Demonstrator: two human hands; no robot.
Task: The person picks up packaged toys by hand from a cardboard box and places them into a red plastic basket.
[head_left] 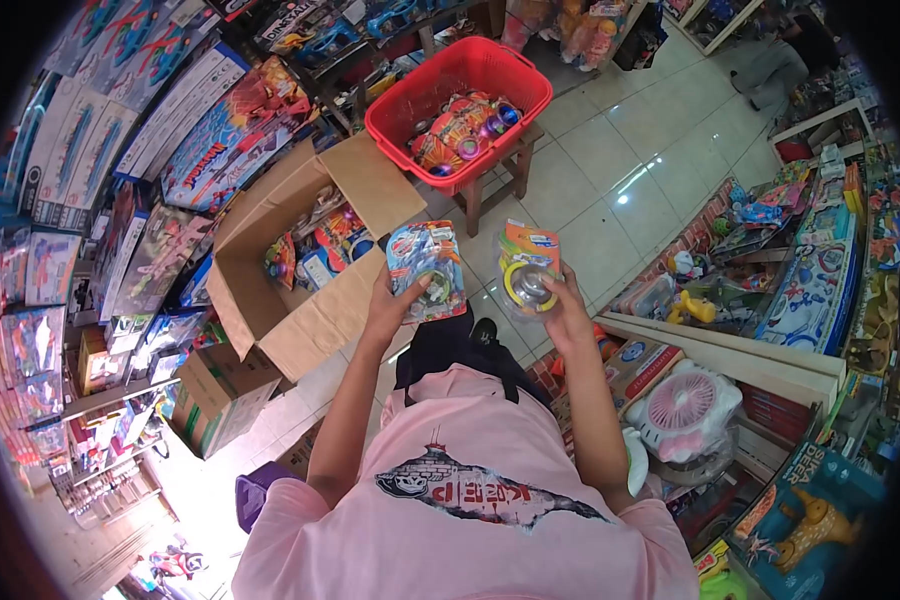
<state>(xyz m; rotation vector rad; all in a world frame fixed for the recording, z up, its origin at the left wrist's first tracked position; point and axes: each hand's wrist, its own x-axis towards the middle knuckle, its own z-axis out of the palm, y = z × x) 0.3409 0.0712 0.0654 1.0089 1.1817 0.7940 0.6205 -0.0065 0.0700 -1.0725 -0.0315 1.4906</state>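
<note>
My left hand [388, 308] grips a blue and red blister-packed toy [432, 262], with the thumb across its front. In my right hand [567, 308] is another blister pack [527, 262], with an orange top and a round yellow-rimmed part. The two packs are held apart, upright, in front of my body. Beyond them a red basket [382, 142] rests on a wooden stool and holds several colourful packs. To the left stands an open cardboard box [315, 325] with more packaged toys inside.
Shelves of boxed toys [220, 130] line the left side. At the right are a low wooden shelf edge [710, 345], a pink and white fan [682, 405] and more toys. Someone's legs [775, 72] show at the upper right, over the tiled floor [610, 170].
</note>
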